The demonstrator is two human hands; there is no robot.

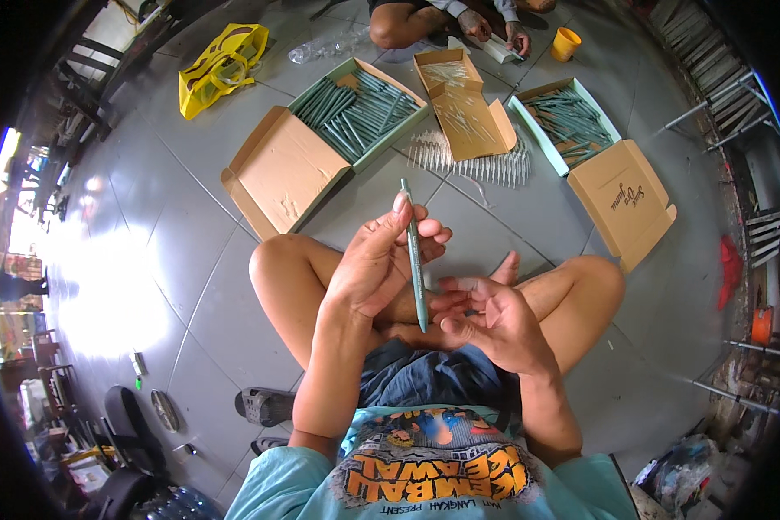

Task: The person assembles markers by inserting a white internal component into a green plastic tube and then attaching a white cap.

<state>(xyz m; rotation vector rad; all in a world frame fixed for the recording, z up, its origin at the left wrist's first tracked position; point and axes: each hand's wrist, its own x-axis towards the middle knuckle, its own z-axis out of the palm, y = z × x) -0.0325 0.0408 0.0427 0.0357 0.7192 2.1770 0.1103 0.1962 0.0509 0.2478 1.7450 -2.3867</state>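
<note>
Upright in front of me is a slim green pen (418, 269), pinched near its top by the thumb and fingers of my left hand (374, 264). Its lower end points down toward my lap. Beside that end, my right hand (503, 325) is open, fingers apart and slightly blurred, and it appears to hold nothing. Beyond my knees, an open box (381, 160) is filled with many similar green pens. To its right stands a smaller cardboard box (485, 143) with thin pale sticks, and farther right a box (516, 108) of green pen-like pieces.
A spiky row of pale pieces (516, 169) lies under the middle box. At the top, another person's hands (494, 35) hold a white object near a yellow cup (565, 43). A yellow bag (221, 74) lies far left; a sandal (264, 406) rests near my left side.
</note>
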